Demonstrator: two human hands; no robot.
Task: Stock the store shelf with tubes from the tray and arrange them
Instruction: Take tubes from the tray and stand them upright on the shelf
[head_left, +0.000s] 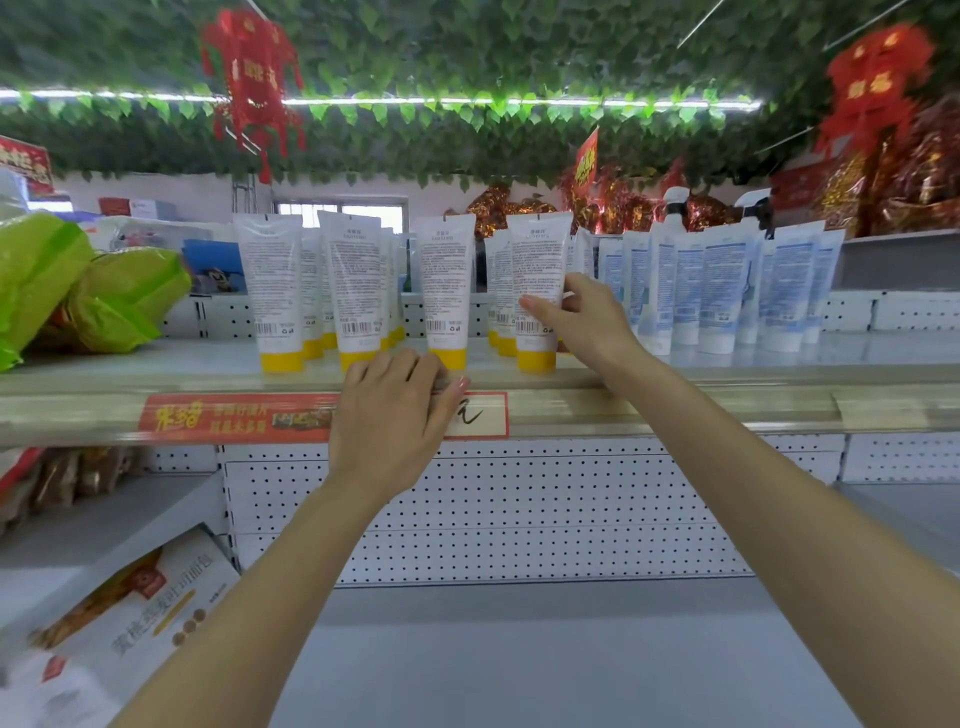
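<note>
The yellow-capped tubes (447, 280) are smooth white plastic with a soft sheen, and their caps (536, 361) are a harder, glossier plastic. The blue-and-white tubes (719, 291) beside them look to be the same smooth plastic. The shelf (156, 374) is pale painted metal, smooth and slightly reflective. Its front strip (779, 408) is clear glossy plastic over a red paper label (234, 418). The back panel (519, 509) is matt white perforated metal. The green bags (104, 296) are crinkled glossy film, and the red-and-gold wrappings (909, 182) are shiny foil.
</note>
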